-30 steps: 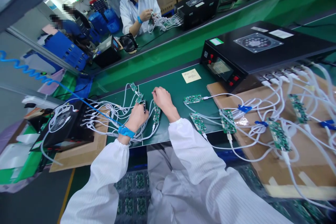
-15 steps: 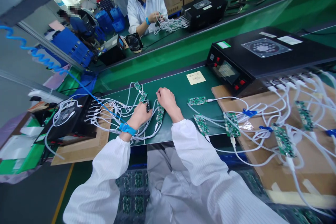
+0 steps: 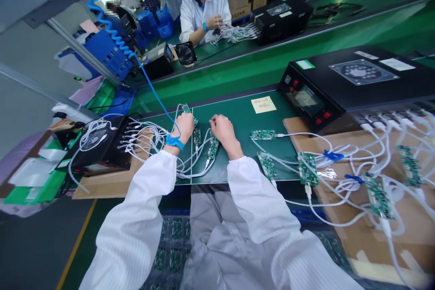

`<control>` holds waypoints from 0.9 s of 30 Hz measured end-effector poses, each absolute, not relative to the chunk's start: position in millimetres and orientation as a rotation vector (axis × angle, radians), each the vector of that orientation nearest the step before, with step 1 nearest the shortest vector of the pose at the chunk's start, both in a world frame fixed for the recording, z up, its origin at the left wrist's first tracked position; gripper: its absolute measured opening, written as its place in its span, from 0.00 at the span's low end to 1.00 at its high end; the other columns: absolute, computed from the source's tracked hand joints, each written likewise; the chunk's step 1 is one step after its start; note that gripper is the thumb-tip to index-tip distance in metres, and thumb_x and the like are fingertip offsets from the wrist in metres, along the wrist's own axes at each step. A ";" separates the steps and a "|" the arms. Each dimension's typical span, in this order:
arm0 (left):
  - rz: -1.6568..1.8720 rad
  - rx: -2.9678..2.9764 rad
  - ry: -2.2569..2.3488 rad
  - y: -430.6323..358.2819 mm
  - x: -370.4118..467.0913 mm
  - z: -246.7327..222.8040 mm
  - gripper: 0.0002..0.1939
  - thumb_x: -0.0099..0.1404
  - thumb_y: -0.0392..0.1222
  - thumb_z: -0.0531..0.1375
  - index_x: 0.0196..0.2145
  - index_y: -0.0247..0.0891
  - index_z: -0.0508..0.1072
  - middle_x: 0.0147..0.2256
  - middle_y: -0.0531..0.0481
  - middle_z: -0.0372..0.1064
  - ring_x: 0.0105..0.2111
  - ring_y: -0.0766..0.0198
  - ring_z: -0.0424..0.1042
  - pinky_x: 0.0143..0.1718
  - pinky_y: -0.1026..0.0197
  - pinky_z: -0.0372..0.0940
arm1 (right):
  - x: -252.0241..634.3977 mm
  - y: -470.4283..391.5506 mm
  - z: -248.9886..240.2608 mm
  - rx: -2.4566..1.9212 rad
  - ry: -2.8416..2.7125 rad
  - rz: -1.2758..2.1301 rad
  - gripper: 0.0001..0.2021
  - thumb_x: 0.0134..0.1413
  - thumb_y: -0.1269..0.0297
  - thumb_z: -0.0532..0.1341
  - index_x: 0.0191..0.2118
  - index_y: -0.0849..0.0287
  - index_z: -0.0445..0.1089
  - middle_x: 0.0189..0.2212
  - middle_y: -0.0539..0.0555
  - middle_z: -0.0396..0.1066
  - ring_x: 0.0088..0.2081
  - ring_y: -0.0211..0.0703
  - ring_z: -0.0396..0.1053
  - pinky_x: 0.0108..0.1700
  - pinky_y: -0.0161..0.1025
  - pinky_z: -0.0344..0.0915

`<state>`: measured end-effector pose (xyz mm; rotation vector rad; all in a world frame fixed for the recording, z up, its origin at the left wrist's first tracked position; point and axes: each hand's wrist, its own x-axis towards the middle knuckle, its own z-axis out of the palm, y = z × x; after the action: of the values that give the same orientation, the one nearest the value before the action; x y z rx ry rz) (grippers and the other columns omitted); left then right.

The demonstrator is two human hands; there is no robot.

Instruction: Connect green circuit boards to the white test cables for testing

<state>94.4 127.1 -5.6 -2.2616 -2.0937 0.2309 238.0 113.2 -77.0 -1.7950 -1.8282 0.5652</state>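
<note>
My left hand (image 3: 184,128), with a blue wrist strap (image 3: 174,142), is closed at the edge of a small green circuit board (image 3: 195,122); its fingertips are mostly hidden. Just nearer to me lies another circuit board (image 3: 197,137) with a white cable, and a further circuit board (image 3: 186,108) is beyond the hand. My right hand (image 3: 223,130) has its fingers curled together beside the upper end of a cabled circuit board (image 3: 213,147). Whatever those fingers hold, if anything, is hidden.
White cables (image 3: 154,133) run left to a black fan-topped box (image 3: 102,147). A larger black tester (image 3: 340,86) stands right, with several cabled boards on cardboard (image 3: 343,231). A yellow note (image 3: 263,104) lies on the green bench. Across the bench, a person (image 3: 207,9) handles cables.
My left hand has moved from the nearer circuit board to the one behind it, uncovering the nearer one. My right hand stays by the same board. The whole view has shifted slightly.
</note>
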 end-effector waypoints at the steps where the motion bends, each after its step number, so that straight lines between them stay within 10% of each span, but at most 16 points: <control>1: 0.257 -2.257 -2.094 127.9 96.6 -6.3 0.14 0.72 0.38 0.58 0.52 0.32 0.76 0.52 0.30 0.72 0.57 0.44 0.73 0.57 0.53 0.68 | 236.8 113.6 -76.3 -1.776 -1.841 0.560 0.15 0.73 0.64 0.52 0.51 0.59 0.75 0.50 0.62 0.76 0.50 0.53 0.74 0.50 0.42 0.67; 14: 0.248 -2.284 -2.239 131.2 87.8 -14.9 0.18 0.72 0.41 0.56 0.57 0.37 0.72 0.54 0.36 0.74 0.57 0.49 0.74 0.54 0.56 0.69 | 208.0 147.2 -72.2 -1.622 -2.101 0.640 0.23 0.62 0.75 0.59 0.62 0.58 0.71 0.55 0.60 0.75 0.57 0.51 0.71 0.56 0.41 0.66; 27: 0.394 -2.219 -2.068 122.1 95.7 -13.1 0.19 0.70 0.36 0.56 0.56 0.32 0.72 0.55 0.32 0.70 0.54 0.44 0.74 0.54 0.51 0.70 | 210.8 154.5 -70.1 -1.552 -2.222 0.419 0.15 0.71 0.61 0.57 0.57 0.56 0.73 0.53 0.62 0.72 0.55 0.55 0.73 0.52 0.45 0.68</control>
<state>95.7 122.1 -13.1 -2.2193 -2.0682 0.3935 210.8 154.5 -70.1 -1.5523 -2.2218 0.4186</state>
